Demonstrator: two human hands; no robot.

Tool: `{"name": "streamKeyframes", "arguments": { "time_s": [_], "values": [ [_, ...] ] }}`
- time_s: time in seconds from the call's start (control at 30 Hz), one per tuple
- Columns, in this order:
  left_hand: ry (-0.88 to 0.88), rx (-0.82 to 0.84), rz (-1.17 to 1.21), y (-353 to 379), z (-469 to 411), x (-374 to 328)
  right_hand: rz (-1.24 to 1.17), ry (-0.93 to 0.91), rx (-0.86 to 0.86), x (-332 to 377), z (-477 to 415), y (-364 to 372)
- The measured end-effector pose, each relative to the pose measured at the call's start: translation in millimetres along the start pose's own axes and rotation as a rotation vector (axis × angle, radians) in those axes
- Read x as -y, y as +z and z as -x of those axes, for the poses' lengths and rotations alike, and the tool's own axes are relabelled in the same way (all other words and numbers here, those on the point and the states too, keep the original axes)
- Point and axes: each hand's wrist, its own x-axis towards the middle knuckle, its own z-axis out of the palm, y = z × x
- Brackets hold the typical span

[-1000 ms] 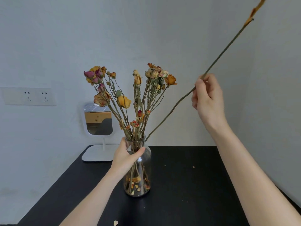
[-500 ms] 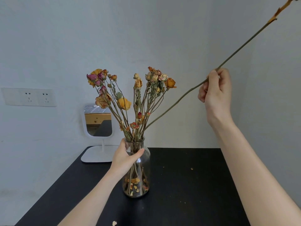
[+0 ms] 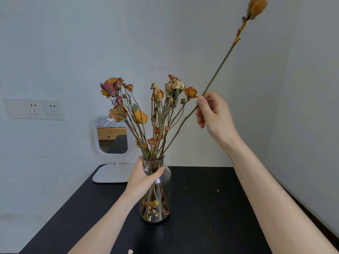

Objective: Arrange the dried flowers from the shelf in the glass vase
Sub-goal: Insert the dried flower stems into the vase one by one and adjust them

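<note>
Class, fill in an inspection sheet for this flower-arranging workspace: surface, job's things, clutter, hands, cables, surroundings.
Surface: black table, matte.
Job's things: glass vase upright, holding dried flowers; long-stemmed flower slanting up to the right, lower end at the vase mouth.
Clutter: petal crumbs on the table; fallen petals in the vase bottom.
Hands: left hand grips the vase neck; right hand pinches the long stem.
Cables: nothing seen.
Surroundings: standing mirror and wall sockets at the left; pale walls.
</note>
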Motion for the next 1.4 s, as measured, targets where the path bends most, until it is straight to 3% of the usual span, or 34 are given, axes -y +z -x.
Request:
{"name": "streamKeyframes", "arguments": {
  "time_s": [0.2, 0.67, 0.9, 1.1, 1.4],
  "values": [
    [0.006, 0.004, 0.018, 0, 1, 0, 0.198, 0.060, 0.178, -5, 5, 18],
    [0.028, -0.003, 0.026, 0, 3, -1, 0.370, 0.212, 0.456, -27, 28, 51],
    [0.029, 0.002, 0.018, 0, 1, 0, 0.222, 0.111, 0.280, -18, 22, 50],
    [0.029, 0.009, 0.030, -1, 4, -2, 0.329, 0.147, 0.243, -29, 28, 54],
    [0.023, 0.003, 0.020, -1, 4, -1, 0.273, 0.180, 0.199, -34, 27, 60]
  ]
}}
